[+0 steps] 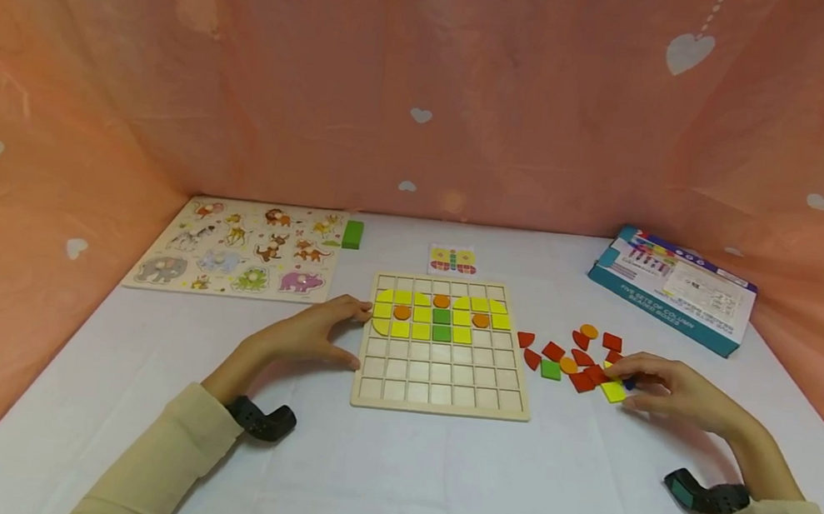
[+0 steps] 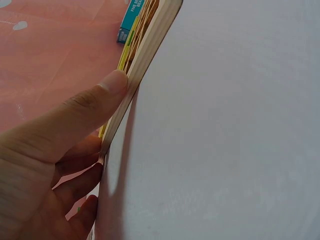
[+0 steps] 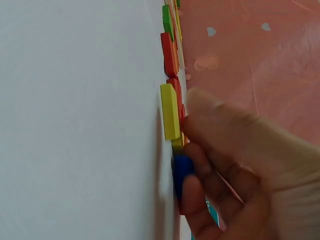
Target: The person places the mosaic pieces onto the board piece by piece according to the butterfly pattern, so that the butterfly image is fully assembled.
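The left hand [image 1: 314, 330] rests against the left edge of a pale wooden grid board [image 1: 443, 396], its thumb and fingers spread apart along the rim. In the left wrist view the thumb [image 2: 75, 117] touches the board's side. Yellow, green and orange pieces fill part of the upper rows. On the right, the right hand [image 1: 677, 391] hovers low over loose pieces, thumb and fingers parted around a yellow square [image 1: 612, 392]. A blue piece [image 3: 183, 175] lies by its fingertips in the right wrist view; whether they touch it I cannot tell.
Red, orange and green pieces [image 1: 551, 370] lie scattered right of the board. Behind the board is a small pattern card [image 1: 453, 260]. An animal puzzle board [image 1: 232, 251] and a green block [image 1: 353, 235] sit back left, a teal box [image 1: 672, 289] back right.
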The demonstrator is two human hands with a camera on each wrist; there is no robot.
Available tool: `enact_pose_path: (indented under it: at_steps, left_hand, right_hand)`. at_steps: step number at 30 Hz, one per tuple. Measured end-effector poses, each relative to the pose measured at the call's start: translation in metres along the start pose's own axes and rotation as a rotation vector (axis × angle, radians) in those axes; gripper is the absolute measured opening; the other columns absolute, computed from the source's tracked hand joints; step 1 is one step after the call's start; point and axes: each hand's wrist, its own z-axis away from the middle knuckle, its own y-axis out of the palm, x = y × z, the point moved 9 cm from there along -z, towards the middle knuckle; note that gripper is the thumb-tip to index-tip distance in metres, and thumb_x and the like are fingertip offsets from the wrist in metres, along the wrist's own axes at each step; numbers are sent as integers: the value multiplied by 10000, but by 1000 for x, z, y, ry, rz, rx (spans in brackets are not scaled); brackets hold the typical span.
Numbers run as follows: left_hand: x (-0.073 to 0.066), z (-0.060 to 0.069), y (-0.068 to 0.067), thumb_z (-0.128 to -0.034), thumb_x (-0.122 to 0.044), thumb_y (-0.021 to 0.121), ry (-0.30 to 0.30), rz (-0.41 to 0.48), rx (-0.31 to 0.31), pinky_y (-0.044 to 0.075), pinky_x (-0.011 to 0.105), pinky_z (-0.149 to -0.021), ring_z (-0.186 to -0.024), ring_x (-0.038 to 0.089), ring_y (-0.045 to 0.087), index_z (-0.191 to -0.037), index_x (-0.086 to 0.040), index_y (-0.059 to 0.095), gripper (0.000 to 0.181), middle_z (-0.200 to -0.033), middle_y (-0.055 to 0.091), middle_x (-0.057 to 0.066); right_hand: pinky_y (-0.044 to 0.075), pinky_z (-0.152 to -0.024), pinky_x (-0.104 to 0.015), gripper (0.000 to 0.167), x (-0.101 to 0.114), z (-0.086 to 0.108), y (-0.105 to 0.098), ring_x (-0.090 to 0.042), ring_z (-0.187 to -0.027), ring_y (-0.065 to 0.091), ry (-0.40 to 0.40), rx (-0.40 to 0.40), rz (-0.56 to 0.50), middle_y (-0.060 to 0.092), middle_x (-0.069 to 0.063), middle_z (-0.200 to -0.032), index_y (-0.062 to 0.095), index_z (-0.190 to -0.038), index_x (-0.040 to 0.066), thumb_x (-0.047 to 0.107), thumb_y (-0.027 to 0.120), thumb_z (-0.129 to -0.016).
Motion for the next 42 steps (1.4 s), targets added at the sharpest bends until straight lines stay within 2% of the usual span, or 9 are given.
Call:
enact_pose_path:
  at_steps: [7,16,22,27,30,33,36,42]
  left_hand:
    - [-1,-2,-2,-716,-296,802,-1,-8,0,255,451,-1110,-1323,283,340,-1305,6,508,724,-1432,396,130]
    - [-1,-2,-3,-716,-289,802,3,0,0,250,460,-1109,-1323,296,338,-1295,11,514,713,-1432,394,138]
    - [1,-1,-4,-710,-263,809,0,10,-9,251,455,-1110,-1321,292,340,-1295,16,511,714,-1433,393,138]
    - [-1,-2,-5,-712,-261,807,9,15,-11,252,457,-1109,-1321,297,339,-1288,21,512,707,-1430,393,144]
    - [-2,-2,-6,-714,-265,805,15,12,-10,251,460,-1108,-1320,303,341,-1285,24,512,704,-1427,395,148]
    - [-2,-2,-6,-713,-259,805,17,6,-14,250,461,-1108,-1317,304,345,-1283,25,513,701,-1424,399,150]
    - [-1,-2,-4,-715,-257,804,7,12,-10,245,461,-1111,-1322,303,339,-1288,20,513,700,-1427,397,147]
    - [-1,0,-1,-721,-278,800,-2,24,1,241,469,-1111,-1324,301,334,-1295,12,511,705,-1431,394,141]
  right_hand:
    - [456,-804,-103,298,4,-3,3,61,-1042,457,-60,-55,-2,597,34,-1113,657,-1120,81,21,671,-828]
    - [439,-805,-66,271,-1,-6,1,133,-1016,430,-8,-148,130,607,28,-1082,670,-1094,102,82,693,-825]
    - [436,-808,-62,284,5,-9,-1,130,-1016,430,-29,-138,151,609,-39,-1079,663,-1093,87,74,704,-812]
    - [469,-770,-90,282,12,-9,-9,91,-966,485,-44,-148,156,611,69,-1056,666,-1081,85,57,709,-804]
    - [488,-730,-112,291,17,-11,-15,36,-906,527,-57,-162,125,607,129,-1035,656,-1093,54,29,699,-806]
    - [491,-721,-122,289,22,-18,-19,-7,-887,539,-69,-183,99,601,163,-1030,652,-1102,35,15,685,-815]
    - [495,-717,-145,294,33,-31,-19,-48,-884,539,-91,-212,85,613,142,-1032,655,-1097,33,4,689,-806]
    - [496,-713,-174,328,67,-65,-13,-142,-876,539,-139,-281,92,644,-14,-1019,668,-1088,62,4,726,-771]
